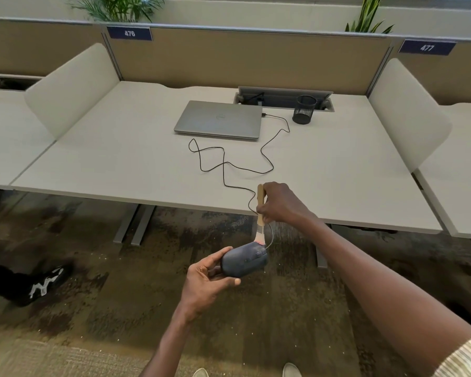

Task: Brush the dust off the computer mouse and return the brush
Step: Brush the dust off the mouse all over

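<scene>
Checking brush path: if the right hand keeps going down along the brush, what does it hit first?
The mouse: the brush in the right hand points down at its cable end, bristles apparently touching already.

Bright, even light, soft shadow under desk (174, 159). Wide-angle bending at edges. Slight blur on brush (259, 210) tip; carpet (120, 308) looks smeared.

brush (260, 210) mid-handle: hidden by right hand (282, 204) | bristles: blurred

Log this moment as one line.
left hand: holds mouse off desk | right hand: brush bristles on mouse | brush not returned
</scene>
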Motion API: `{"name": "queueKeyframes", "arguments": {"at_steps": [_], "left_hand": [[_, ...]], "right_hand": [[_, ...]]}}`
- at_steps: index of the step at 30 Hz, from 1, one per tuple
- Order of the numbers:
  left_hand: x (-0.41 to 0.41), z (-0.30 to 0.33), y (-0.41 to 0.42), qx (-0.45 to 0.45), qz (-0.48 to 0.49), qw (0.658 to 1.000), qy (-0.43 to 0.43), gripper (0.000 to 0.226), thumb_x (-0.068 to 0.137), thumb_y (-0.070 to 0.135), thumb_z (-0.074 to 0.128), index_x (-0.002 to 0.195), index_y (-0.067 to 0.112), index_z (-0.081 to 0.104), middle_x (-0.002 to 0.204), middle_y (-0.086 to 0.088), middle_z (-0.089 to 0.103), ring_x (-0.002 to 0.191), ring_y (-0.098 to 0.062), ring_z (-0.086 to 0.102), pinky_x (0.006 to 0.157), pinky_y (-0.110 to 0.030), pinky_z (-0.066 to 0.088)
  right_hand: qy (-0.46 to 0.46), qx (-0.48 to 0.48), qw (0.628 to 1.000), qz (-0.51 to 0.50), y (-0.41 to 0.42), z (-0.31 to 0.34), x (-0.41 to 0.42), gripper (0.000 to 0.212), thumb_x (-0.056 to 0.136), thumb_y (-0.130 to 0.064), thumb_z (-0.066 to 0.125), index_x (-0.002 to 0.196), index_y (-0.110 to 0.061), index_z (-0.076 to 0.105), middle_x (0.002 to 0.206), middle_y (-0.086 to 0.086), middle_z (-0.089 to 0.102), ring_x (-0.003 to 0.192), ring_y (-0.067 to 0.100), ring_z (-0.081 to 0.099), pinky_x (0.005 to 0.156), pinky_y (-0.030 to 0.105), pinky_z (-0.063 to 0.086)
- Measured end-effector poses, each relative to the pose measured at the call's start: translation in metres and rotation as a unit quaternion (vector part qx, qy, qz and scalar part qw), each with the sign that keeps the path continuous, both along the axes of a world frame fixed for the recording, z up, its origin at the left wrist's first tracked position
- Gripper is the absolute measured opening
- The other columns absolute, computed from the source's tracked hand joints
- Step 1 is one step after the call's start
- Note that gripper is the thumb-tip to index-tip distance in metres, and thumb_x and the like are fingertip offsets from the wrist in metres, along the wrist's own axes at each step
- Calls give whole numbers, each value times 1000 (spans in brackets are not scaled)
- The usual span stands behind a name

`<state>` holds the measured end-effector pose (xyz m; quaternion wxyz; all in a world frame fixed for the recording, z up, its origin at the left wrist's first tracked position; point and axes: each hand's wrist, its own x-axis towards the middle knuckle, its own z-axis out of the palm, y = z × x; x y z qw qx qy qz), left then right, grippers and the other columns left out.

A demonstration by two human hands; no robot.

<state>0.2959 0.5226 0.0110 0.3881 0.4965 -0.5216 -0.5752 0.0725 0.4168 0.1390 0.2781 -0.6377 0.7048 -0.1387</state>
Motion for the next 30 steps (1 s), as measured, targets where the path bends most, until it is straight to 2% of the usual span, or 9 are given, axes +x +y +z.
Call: {"name": "queueKeyframes", "arguments": {"at_steps": [4,9,13,18,21,26,30], "left_hand": [[0,2,0,5,-3,1000,1,78,60,13,94,131,21,67,128,1,71,118,-19,69,93,-35,59],[-2,0,-1,10,-13,1000,-4,75,61,7,94,129,25,68,128,2,72,119,-18,69,93,-36,59],[-5,4,0,7,-14,1000,-3,78,57,19,95,129,26,68,127,3,72,119,-17,68,94,-38,59],[-3,3,4,4,-12,1000,-4,75,63,1,92,131,22,67,127,3,71,118,-18,69,92,-34,59],[-2,2,5,4,-7,1000,0,76,62,3,92,132,19,66,127,2,72,118,-17,69,93,-34,59],[-1,3,6,12,2,1000,12,80,57,10,93,133,14,64,126,1,73,117,-17,69,94,-35,59],[-3,2,7,17,14,999,27,82,58,8,92,134,11,62,124,2,74,116,-17,70,90,-28,59]], "right_hand": [[3,-29,1000,-12,1,1,-5,21,84,-10,73,100,-4,60,95,18,71,80,34,73,77,49,63],[-58,-51,997,-8,1,7,2,15,85,-7,72,93,-6,60,83,14,73,61,23,75,64,40,66],[-70,-33,997,15,4,4,10,19,88,-8,74,92,-13,56,84,9,70,57,16,74,59,28,64],[-19,-17,1000,12,6,1,3,20,86,-8,73,102,-4,60,96,18,72,76,31,76,75,48,64],[-7,-21,1000,1,11,1,-6,21,86,-8,72,103,-2,60,100,19,69,84,36,73,79,52,62],[-70,-73,994,-33,21,5,-12,14,86,-5,69,97,-6,59,90,18,71,76,33,74,73,49,64],[-148,-114,982,-34,33,13,-13,11,91,-7,69,99,-6,61,84,14,73,72,26,76,71,47,65]]}}
